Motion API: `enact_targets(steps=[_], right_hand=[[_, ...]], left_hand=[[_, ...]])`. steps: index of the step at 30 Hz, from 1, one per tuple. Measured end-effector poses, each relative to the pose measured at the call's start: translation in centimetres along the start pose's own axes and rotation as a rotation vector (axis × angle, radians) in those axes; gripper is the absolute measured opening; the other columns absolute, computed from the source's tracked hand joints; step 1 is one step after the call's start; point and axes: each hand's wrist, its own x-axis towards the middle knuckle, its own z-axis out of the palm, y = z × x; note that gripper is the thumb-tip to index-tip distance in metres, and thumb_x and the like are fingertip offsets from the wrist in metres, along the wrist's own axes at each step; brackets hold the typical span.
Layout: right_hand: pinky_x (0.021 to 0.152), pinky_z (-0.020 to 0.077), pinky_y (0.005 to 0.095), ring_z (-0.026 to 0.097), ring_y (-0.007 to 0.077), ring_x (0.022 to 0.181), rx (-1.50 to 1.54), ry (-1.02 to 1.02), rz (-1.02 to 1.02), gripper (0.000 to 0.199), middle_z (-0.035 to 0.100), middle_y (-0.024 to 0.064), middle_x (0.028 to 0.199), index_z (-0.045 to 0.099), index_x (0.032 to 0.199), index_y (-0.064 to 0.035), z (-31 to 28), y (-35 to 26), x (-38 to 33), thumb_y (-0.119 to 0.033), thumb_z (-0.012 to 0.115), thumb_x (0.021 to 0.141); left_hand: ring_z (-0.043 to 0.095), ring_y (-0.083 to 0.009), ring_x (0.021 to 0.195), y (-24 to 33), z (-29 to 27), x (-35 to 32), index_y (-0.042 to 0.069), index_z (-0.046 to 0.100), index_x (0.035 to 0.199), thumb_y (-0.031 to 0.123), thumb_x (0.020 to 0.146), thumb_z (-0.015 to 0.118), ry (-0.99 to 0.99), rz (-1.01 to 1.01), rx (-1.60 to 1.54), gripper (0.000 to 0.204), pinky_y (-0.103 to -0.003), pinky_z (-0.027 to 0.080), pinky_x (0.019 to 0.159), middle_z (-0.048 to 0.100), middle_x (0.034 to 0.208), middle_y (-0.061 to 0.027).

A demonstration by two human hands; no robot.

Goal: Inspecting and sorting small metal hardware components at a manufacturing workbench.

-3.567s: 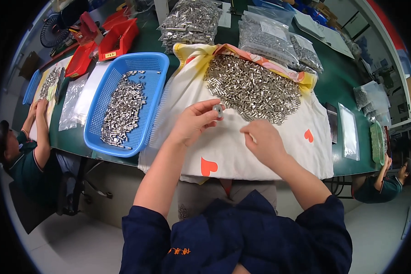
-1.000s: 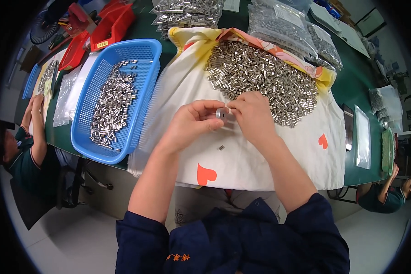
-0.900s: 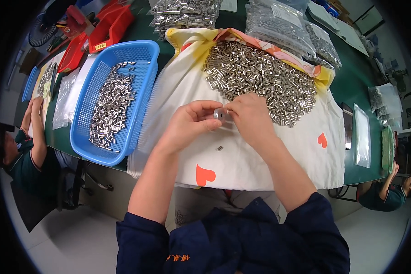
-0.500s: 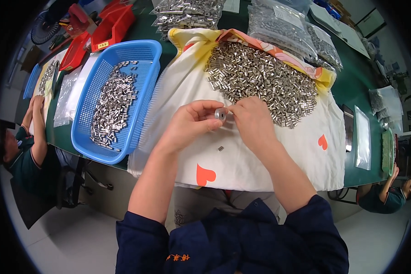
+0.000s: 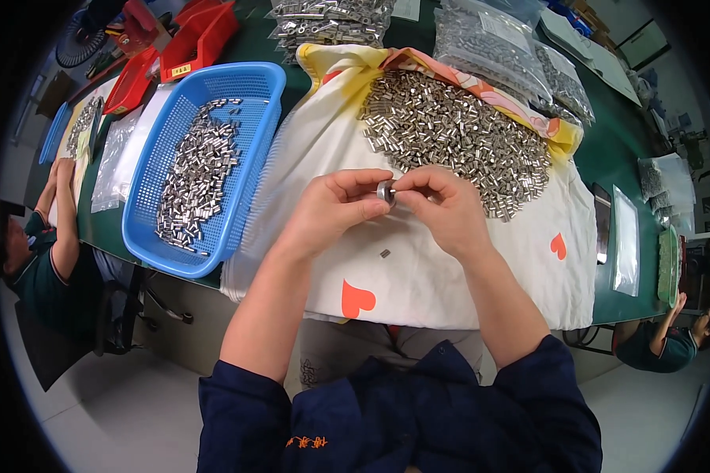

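Over the white cloth, my left hand pinches a thick round metal ring by its edge, between thumb and fingers. My right hand is closed at the ring's right face, its fingertips pinching a small metal piece that they largely hide. How far this piece sits in the ring's hole I cannot tell. One loose metal cylinder lies on the cloth below my hands. Behind them spreads a big heap of short shiny metal cylinders.
A blue perforated basket holding more cylinders stands at left, with red bins behind it. Bags of metal parts line the back. A clear plastic bag lies at right. People sit at far left and far right.
My right hand has turned, its fingertips now meeting the ring's right face. The ring has swung so that its hole faces more to the right. The view has shifted slightly.
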Motion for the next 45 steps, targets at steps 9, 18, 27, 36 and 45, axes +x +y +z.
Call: enact_targets(steps=[9, 18, 27, 36, 45], right_hand=[[0.06, 0.0455, 0.0261, 0.058, 0.0164, 0.066, -0.473, 0.06, -0.313, 0.009, 0.061, 0.0068, 0.076, 0.063, 0.081, -0.0025, 0.8, -0.6, -0.4, -0.006, 0.063, 0.073], [0.06, 0.0451, 0.0287, 0.056, 0.0195, 0.065, -0.352, -0.02, -0.106, 0.012, 0.06, 0.0068, 0.076, 0.062, 0.082, -0.0049, -0.4, -0.8, 0.0, -0.007, 0.062, 0.071], [0.071, 0.0413, 0.0344, 0.052, 0.0229, 0.078, -0.909, 0.061, -0.31, 0.011, 0.056, 0.004, 0.075, 0.064, 0.081, -0.0096, -1.3, 1.4, 1.1, -0.01, 0.062, 0.07], [0.075, 0.0369, 0.0342, 0.05, 0.0196, 0.083, -1.018, 0.053, -0.339, 0.008, 0.054, 0.0009, 0.078, 0.064, 0.077, -0.0119, -1.1, 1.8, 1.4, -0.013, 0.064, 0.069], [0.069, 0.0449, 0.0293, 0.058, 0.0182, 0.077, -0.327, 0.069, 0.044, 0.009, 0.062, 0.0052, 0.079, 0.063, 0.079, -0.0058, -0.8, -0.9, 0.6, -0.006, 0.061, 0.071]], left_hand=[[0.058, -0.0101, 0.081, 0.1, 0.4, -0.1, -0.002, 0.054, 0.113, -0.002, 0.076, 0.06, 0.042, 0.001, 0.127, 0.037, -0.023, 0.048, 0.075, 0.062, 0.092, -0.006], [0.06, -0.0102, 0.079, -0.4, 0.3, 0.1, -0.002, 0.055, 0.111, 0.0, 0.077, 0.061, 0.016, -0.019, 0.14, 0.035, -0.021, 0.047, 0.072, 0.063, 0.09, -0.0064], [0.058, -0.011, 0.085, 0.2, 0.6, -0.1, -0.002, 0.053, 0.111, -0.004, 0.075, 0.06, -0.018, -0.046, 0.14, 0.037, -0.024, 0.047, 0.076, 0.061, 0.101, -0.0071], [0.058, -0.0115, 0.087, -0.1, 0.4, 0.1, -0.001, 0.053, 0.11, -0.005, 0.074, 0.06, -0.034, -0.041, 0.107, 0.037, -0.024, 0.047, 0.077, 0.06, 0.104, -0.0079], [0.057, -0.0097, 0.082, 0.0, 0.2, 0.1, 0.0, 0.052, 0.112, -0.005, 0.075, 0.059, 0.0, -0.03, 0.054, 0.038, -0.022, 0.047, 0.074, 0.06, 0.097, -0.0043]])
